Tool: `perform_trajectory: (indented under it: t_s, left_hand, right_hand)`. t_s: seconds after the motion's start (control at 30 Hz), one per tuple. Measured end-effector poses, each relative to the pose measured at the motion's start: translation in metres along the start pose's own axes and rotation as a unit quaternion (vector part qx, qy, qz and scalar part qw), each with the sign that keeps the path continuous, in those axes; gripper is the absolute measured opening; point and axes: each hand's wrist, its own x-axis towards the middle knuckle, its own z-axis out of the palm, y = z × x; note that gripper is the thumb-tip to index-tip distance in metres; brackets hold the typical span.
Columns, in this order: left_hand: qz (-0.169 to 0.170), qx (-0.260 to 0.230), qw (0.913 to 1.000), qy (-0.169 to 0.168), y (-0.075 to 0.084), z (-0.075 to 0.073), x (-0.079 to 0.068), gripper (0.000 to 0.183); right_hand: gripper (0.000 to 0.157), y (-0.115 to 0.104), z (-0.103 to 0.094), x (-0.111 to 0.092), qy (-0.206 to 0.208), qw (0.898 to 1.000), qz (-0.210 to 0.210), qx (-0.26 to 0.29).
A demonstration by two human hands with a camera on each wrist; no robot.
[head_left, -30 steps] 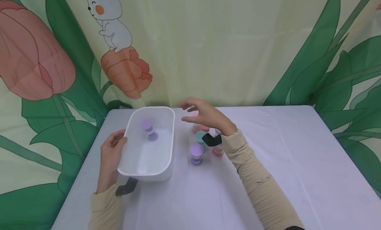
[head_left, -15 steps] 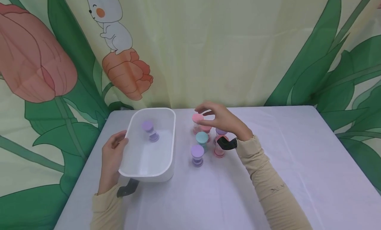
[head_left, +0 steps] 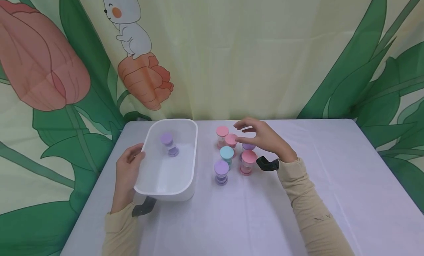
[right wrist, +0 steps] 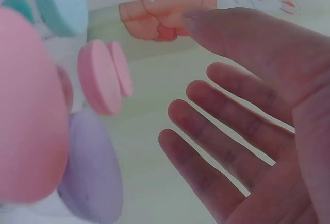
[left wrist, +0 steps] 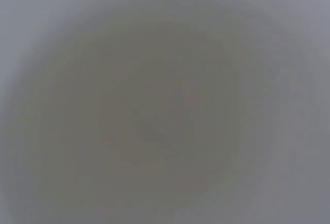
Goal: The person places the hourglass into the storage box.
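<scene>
My left hand [head_left: 127,171] holds the left side of a white plastic tub [head_left: 187,191], thumb and fingertips at its rim. A purple-capped hourglass [head_left: 169,144] lies in the tub toward the far end. Right of the tub, several small hourglasses stand close together on the table: a purple one [head_left: 221,172], a teal one [head_left: 226,155], pink ones such as the front pink hourglass [head_left: 247,162], and another purple one [head_left: 249,145] partly hidden. Over the back of this group hovers my right hand [head_left: 261,136], fingers spread and loosely bent, palm bare in the right wrist view.
A white cloth covers the table [head_left: 314,197]. Directly behind its far edge hangs a printed curtain [head_left: 251,57] with a rabbit, a carrot and tulips. The left wrist view is only a grey blur.
My right hand has moved right, from beside the tub to over the hourglasses, uncovering more of them. My left hand stays at the tub's side. The head view has shifted slightly.
</scene>
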Motion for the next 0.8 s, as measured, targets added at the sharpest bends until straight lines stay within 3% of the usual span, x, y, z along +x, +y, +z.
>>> perform_trajectory:
  t_s: [0.5, 0.8]
  left_hand:
    - [0.000, 0.007, 1.0000, 0.006, 0.001, 0.000, 0.001, 0.040]
    - [0.004, 0.012, 0.9999, 0.010, 0.002, 0.002, 0.001, 0.041]
  right_hand:
    - [0.040, 0.029, 0.000, -0.017, 0.000, 0.999, 0.036, 0.025]
    - [0.046, 0.038, 0.004, -0.024, -0.003, 0.999, 0.053, 0.004]
